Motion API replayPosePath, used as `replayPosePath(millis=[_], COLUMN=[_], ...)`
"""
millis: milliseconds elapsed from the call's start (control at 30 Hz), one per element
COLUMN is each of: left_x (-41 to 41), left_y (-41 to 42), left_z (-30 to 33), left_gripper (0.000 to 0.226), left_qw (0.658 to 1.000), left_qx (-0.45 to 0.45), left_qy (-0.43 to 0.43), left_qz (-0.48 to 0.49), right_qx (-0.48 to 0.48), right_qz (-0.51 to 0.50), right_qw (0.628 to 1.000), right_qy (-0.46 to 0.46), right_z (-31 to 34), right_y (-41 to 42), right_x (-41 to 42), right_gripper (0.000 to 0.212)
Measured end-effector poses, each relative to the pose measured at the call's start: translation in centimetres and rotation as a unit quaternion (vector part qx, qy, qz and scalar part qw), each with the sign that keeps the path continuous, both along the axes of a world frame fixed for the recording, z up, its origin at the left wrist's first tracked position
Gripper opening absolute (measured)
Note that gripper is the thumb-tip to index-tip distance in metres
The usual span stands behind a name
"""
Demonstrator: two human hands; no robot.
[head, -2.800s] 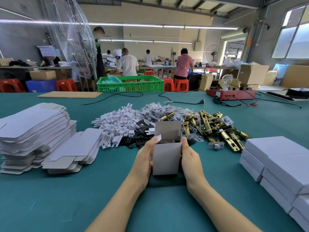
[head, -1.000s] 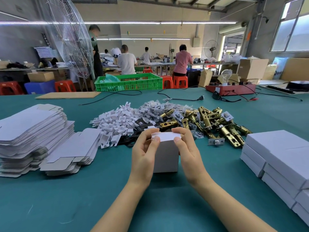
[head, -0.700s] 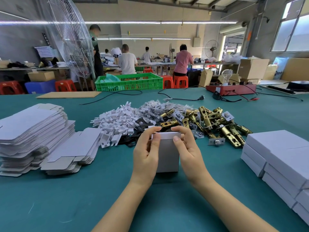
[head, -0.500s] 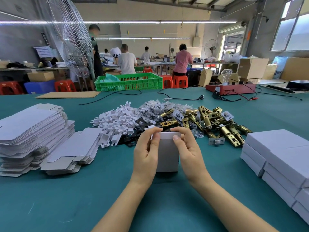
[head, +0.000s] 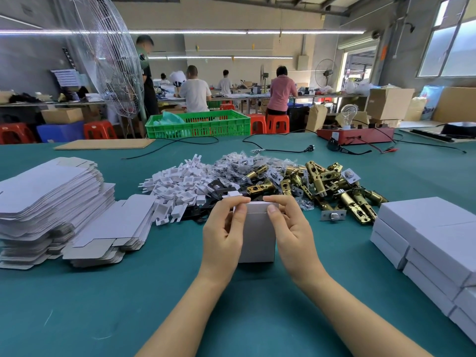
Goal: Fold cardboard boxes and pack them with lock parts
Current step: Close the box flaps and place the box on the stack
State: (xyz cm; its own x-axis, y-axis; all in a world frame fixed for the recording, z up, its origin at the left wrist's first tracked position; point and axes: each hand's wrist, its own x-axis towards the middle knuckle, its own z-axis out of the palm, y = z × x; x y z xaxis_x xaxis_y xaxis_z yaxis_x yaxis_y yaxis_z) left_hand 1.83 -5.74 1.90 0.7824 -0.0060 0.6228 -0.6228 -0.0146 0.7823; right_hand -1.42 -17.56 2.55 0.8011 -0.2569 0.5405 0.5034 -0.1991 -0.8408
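A small grey cardboard box point(head: 257, 238) stands upright on the green table point(head: 231, 318), its top flap folded down. My left hand point(head: 223, 233) grips its left side, thumb and fingers curled over the top edge. My right hand point(head: 291, 233) grips its right side the same way. Behind the box lies a heap of brass latch parts point(head: 329, 186), white plastic pieces point(head: 177, 186), black plates point(head: 221, 191) and bagged small parts point(head: 239, 163).
Stacks of flat box blanks point(head: 51, 202) lie at the left. Finished white boxes point(head: 432, 243) are piled at the right. A green crate point(head: 198, 124), cables and a red device point(head: 355, 135) sit at the far edge. People work at benches beyond.
The open top flap has been folded down and pushed closed. Both hands moved from the box's sides up to its top edge, where they now hold nearly still.
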Motion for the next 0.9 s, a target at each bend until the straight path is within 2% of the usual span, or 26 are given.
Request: replayPosePath(millis=[400,733,900], left_x=[-0.2,0.2,0.1], left_y=[0.1,0.0,-0.1], left_z=[-0.6,-0.7,-0.5], left_gripper=[0.012,0.019,0.024], left_qw=[0.999,0.998,0.994], left_qx=[0.030,0.049,0.076], left_qy=[-0.021,-0.047,-0.080], left_qz=[-0.011,-0.010,-0.020], right_qx=[-0.080,0.081,0.038], right_qz=[-0.035,0.008,0.013], right_qw=[0.995,0.996,0.998], right_qy=[-0.039,-0.023,-0.047], right_z=[-0.6,0.2,0.5], right_y=[-0.4,-0.3,-0.9], right_x=[0.1,0.0,-0.3], right_gripper=[0.016,0.016,0.018])
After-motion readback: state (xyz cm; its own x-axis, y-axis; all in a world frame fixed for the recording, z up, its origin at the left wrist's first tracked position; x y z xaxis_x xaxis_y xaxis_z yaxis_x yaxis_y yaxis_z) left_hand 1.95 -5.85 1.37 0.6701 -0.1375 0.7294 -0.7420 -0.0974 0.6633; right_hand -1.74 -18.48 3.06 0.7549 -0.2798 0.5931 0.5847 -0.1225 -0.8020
